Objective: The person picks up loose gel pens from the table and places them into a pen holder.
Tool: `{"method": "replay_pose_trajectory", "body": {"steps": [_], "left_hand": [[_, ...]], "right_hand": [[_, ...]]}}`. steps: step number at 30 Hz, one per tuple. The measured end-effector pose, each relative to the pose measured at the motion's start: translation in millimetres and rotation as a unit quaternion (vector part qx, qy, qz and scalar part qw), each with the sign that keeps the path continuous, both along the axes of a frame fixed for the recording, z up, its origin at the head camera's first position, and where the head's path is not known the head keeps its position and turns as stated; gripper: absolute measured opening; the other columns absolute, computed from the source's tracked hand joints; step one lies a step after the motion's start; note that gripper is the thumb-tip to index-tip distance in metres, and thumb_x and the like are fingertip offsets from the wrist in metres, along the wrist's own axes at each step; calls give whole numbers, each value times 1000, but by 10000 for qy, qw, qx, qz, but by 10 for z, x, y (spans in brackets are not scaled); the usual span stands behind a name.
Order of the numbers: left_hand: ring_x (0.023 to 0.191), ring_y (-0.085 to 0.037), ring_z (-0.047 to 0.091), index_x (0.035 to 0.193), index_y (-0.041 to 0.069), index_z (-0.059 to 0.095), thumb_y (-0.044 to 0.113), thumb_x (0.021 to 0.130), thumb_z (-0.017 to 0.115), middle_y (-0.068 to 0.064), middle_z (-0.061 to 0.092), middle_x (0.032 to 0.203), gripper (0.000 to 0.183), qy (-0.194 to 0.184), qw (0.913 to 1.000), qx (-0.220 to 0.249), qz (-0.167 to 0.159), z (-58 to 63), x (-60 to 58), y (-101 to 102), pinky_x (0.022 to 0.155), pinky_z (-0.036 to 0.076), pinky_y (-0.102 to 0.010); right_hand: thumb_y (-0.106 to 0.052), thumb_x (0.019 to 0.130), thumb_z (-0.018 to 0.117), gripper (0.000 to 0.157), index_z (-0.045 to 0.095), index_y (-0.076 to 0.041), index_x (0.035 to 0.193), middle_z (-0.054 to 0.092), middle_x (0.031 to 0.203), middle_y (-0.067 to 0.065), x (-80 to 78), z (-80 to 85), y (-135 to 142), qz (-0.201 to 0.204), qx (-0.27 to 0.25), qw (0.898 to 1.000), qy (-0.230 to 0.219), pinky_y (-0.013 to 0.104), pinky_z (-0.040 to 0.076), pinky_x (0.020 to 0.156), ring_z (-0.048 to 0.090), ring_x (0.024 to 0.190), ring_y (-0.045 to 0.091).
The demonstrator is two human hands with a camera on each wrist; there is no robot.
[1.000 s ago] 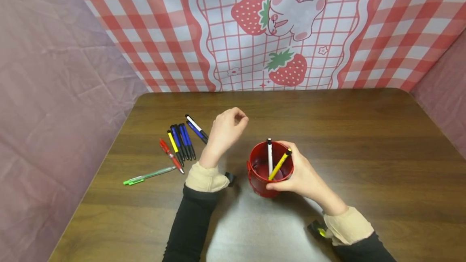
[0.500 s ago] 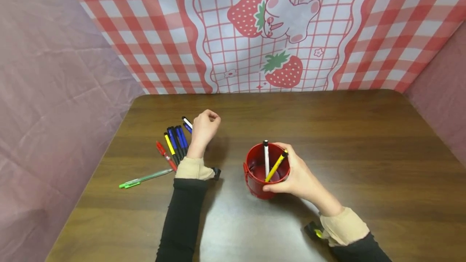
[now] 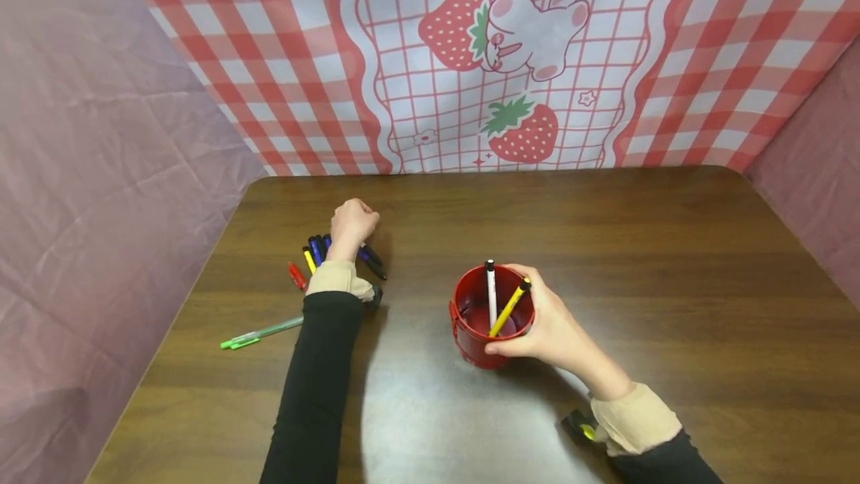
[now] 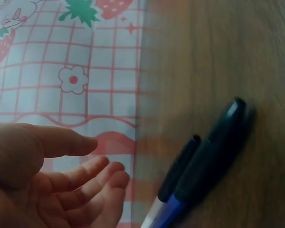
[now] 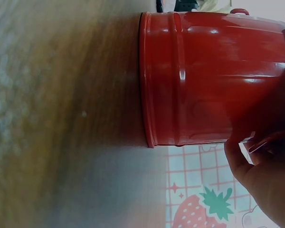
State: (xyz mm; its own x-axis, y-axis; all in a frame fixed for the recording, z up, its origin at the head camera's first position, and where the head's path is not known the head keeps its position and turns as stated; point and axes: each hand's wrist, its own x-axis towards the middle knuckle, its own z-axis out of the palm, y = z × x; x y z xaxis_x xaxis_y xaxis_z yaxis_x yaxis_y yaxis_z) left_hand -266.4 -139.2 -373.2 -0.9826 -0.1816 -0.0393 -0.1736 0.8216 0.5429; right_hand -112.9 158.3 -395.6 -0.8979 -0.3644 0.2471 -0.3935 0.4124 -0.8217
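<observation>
My right hand (image 3: 554, 327) grips a small red bucket (image 3: 480, 353) at its side, thumb near the front rim. Inside the bucket lean a white marker (image 3: 491, 293) and a yellow marker (image 3: 510, 308), both with black ends up. The right wrist view shows the bucket's wall (image 5: 213, 76) standing on the table. Over the pens at the left is my left hand (image 3: 352, 228), its fingers loosely bent around nothing in the left wrist view. Close to it lie a white marker (image 4: 153, 214) and a blue marker (image 4: 167, 209) with black caps, partly hidden in the head view.
Left of the sleeve lie a green pen (image 3: 262, 332), a red pen (image 3: 298, 275), a yellow marker (image 3: 309, 258) and several blue markers (image 3: 316, 249), partly covered by the arm. A checked strawberry cloth (image 3: 437, 95) hangs behind the wooden table (image 3: 672, 282).
My left hand has moved leftward over the pens, from beside the bucket's far side. The right hand keeps its hold on the bucket, which stays put.
</observation>
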Motion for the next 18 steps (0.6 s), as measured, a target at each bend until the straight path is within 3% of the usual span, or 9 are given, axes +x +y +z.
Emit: {"method": "replay_pose_trajectory", "body": {"steps": [4, 7, 14, 18], "left_hand": [[93, -34, 61, 84, 9, 70, 23, 79, 52, -14, 66, 101, 23, -239, 9995, -216, 52, -30, -4, -23, 77, 48, -43], [94, -37, 59, 83, 3, 66, 22, 79, 51, -19, 64, 102, 24, -312, 9988, -323, 188, -51, -7, -36, 76, 48, -46], [102, -41, 55, 104, -2, 61, 21, 80, 52, -25, 58, 114, 34, -561, 9954, -436, 640, -138, -18, -57, 80, 46, -49], [105, -41, 54, 112, -5, 56, 18, 81, 52, -27, 55, 116, 39, -494, 9944, -494, 788, -174, -31, -39, 83, 45, -49]], "right_hand": [[-30, 55, 87, 94, 32, -14, 130, 49, 122, 0, 4, 5, 0, 54, -35, 10000, -73, 41, 51, 80, 48, 107, 16], [-30, 55, 87, 93, 32, -15, 130, 49, 122, 0, 7, 5, 1, 55, -41, 9999, -102, 41, 51, 81, 48, 107, 16], [-31, 55, 87, 94, 32, -15, 130, 49, 122, 0, 14, -1, 7, 55, -10, 9999, -102, 38, 51, 80, 49, 106, 16], [-30, 56, 86, 93, 32, -15, 129, 49, 122, 0, 17, 4, 11, 61, -14, 9999, -108, 38, 51, 80, 49, 106, 18]]}}
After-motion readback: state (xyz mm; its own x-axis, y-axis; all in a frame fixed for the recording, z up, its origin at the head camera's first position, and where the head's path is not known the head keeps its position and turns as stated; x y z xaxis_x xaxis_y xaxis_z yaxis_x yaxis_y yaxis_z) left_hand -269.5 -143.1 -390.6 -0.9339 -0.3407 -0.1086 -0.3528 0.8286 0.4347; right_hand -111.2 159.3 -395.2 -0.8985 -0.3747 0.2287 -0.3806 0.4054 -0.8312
